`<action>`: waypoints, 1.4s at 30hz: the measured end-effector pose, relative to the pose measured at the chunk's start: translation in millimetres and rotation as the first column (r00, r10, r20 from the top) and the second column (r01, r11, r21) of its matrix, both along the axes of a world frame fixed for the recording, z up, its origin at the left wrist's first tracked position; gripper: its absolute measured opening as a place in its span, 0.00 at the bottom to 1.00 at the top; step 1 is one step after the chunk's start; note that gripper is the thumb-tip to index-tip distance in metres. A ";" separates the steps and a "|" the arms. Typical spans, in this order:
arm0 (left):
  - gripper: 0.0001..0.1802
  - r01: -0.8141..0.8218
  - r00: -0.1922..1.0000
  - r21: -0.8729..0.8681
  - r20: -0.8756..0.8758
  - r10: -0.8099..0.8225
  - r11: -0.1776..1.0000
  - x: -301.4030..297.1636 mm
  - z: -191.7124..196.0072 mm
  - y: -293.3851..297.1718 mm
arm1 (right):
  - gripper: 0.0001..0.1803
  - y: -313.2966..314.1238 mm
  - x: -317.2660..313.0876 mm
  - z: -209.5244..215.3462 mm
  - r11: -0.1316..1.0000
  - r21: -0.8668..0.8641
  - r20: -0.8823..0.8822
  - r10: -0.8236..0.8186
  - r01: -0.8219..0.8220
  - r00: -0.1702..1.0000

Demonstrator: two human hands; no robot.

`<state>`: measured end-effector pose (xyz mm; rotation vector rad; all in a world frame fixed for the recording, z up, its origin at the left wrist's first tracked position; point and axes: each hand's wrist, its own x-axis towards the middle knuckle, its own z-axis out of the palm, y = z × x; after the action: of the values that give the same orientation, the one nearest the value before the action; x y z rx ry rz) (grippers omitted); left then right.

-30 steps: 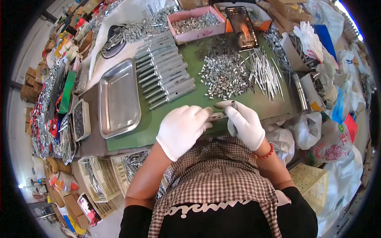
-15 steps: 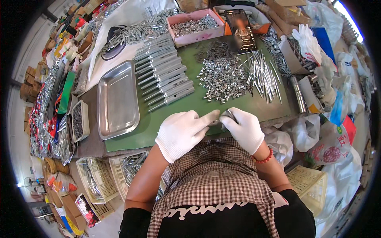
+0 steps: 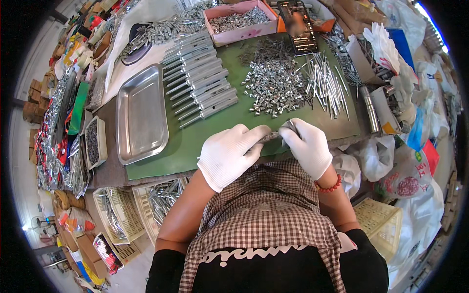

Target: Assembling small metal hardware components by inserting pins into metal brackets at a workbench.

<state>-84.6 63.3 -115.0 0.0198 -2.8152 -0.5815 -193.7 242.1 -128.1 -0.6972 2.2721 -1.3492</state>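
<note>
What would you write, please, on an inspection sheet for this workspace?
Surface: green mat, dark pile toward its far edge
Job's things: metal piece and darker piece in hand, partly hidden; small fittings piled; thin rods heaped; tubes in a row
Clutter: phone near pink box; steel tray at left
Hands: gloved left hand pinches the metal piece; gloved right hand grips the darker piece
Cables: nothing seen
Surroundings: cream baskets below, at left; plastic bags at right

Workpiece (image 3: 271, 136) before fittings pile (image 3: 274, 89); tray (image 3: 141, 117) left of tubes (image 3: 211, 87).
</note>
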 end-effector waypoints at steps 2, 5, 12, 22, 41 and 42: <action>0.14 -0.002 1.000 0.005 -0.016 0.002 1.000 0.2 0.2 0.5 | 0.14 0.3 0.1 -5.4 1.000 -0.006 -0.030 0.006 -0.007 1.000; 0.14 -0.009 0.999 0.005 0.038 0.009 1.000 0.9 0.7 1.1 | 0.13 1.6 -0.5 -6.1 1.000 -0.029 -0.104 0.001 -0.004 0.995; 0.13 -0.052 0.984 -0.159 0.159 0.077 0.986 0.6 -1.4 10.7 | 0.08 -5.7 -43.8 -10.4 0.987 0.103 -0.549 -0.044 0.120 0.835; 0.12 -0.059 0.978 -0.132 0.192 0.084 0.989 -1.8 -3.0 10.3 | 0.09 -65.8 -82.0 10.0 0.902 0.432 -0.642 0.312 -0.006 0.700; 0.13 -0.076 0.973 -0.116 0.209 0.099 0.990 -0.3 -5.0 15.1 | 0.07 -8.8 -9.8 -15.0 0.976 0.102 -0.547 0.217 -0.193 0.808; 0.14 -0.070 0.975 -0.116 0.201 0.093 0.991 -1.0 -5.0 15.4 | 0.07 -6.8 -7.5 -18.0 0.976 0.104 -0.540 0.218 -0.193 0.813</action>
<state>-85.6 78.7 -120.0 0.1842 -3.0255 -0.4294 -201.2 235.4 -146.2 -1.4278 2.5372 -1.0829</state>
